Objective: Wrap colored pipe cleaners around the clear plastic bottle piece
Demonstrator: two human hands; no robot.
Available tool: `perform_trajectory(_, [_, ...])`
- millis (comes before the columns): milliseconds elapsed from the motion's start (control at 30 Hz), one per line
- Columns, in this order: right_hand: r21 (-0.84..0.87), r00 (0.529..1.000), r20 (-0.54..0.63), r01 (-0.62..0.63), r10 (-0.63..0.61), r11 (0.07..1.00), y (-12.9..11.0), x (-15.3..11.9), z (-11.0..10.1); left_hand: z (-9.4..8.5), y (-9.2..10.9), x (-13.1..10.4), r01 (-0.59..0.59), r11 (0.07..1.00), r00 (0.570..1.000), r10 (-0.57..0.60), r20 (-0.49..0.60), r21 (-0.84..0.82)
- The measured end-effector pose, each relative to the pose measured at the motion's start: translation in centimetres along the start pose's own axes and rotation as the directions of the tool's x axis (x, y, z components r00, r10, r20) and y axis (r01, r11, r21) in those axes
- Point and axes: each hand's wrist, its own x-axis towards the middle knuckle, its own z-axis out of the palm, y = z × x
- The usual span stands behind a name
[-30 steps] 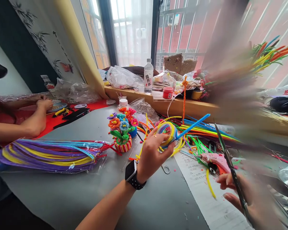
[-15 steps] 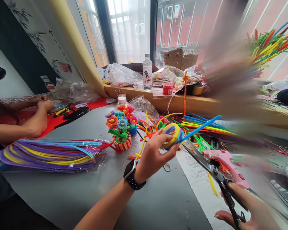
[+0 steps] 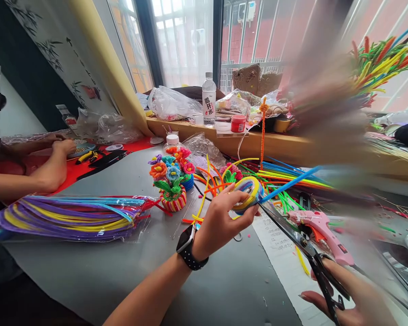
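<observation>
one blue pipe-cleaner tail [image 3: 290, 184], likely trimming: our left fingers [image 3: 236, 197] pinch the multicoloured ring [image 3: 257, 191], right fingers [image 3: 340, 272] grip scissors [image 3: 303, 242]; cutting needs steady blades.

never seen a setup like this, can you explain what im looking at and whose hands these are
There is no machine here: a person is working with two bare hands, seen from a camera worn on their head, looking forward and down. The left hand pinches a striped ring with a blue fuzzy stem sticking out. The right hand holds scissors, their tips close to the ring. On the grey table are a small pot of fuzzy flowers, a clear bag of fuzzy stems, a pink glue gun and written paper. Another person's hand shows at far left.
</observation>
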Motion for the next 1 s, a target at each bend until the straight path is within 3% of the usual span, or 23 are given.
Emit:
perform_trajectory(167, [0.035,0.998,-0.029,-0.052,0.053,0.998,-0.6,0.4,0.0,0.3,0.0,-0.1,0.036,0.999,0.999,-0.036,0.003,-0.007])
perform_trajectory(400, [0.032,1.000,-0.002,-0.026,0.026,0.999,-0.9,0.3,0.1,0.4,0.0,-0.3,0.098,0.995,0.995,-0.098,0.002,-0.027])
perform_trajectory(633, [-0.004,0.995,-0.017,-0.101,0.101,0.995,-1.4,0.1,0.2,0.3,0.1,-0.3,0.100,0.994,0.995,-0.099,0.024,-0.042])
perform_trajectory(833, [-0.034,0.971,0.002,-0.240,0.240,0.970,-2.1,-0.1,0.3,0.3,0.0,-0.3,0.092,0.995,0.995,-0.090,0.042,-0.042])
perform_trajectory(1000, [0.002,0.976,0.028,-0.218,0.217,0.976,-1.9,-0.2,0.3,0.3,0.1,-0.2,0.080,0.996,0.997,-0.079,0.023,-0.026])
